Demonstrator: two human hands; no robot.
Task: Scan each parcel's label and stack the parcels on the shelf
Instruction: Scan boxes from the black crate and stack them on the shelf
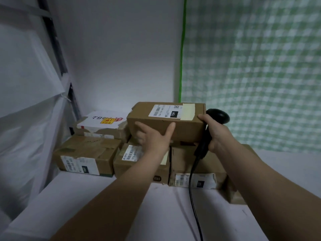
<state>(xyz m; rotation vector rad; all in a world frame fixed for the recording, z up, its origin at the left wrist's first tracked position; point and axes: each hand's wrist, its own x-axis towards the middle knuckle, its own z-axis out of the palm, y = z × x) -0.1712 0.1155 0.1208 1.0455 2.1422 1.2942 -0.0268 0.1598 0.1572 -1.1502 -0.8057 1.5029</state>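
A brown cardboard parcel (pixel 184 126) with a white label on top sits on the upper layer of a stack of parcels on the white shelf (pixel 97 206). My left hand (pixel 154 138) presses flat against its near side, fingers straight, thumb pointing up to the right. My right hand (pixel 215 134) grips the handle of a black barcode scanner (pixel 218 115), and its thumb touches the parcel's right end. The scanner's black cable (pixel 192 197) hangs down across the shelf.
Below and around lie other parcels: a taped brown box (pixel 86 153) at the left, a box with a white top (pixel 102 120) behind it, a labelled box (pixel 126 159) in the middle and another (pixel 196 178) at the right. White sheeting hangs left; a green checked curtain (pixel 260 75) hangs right.
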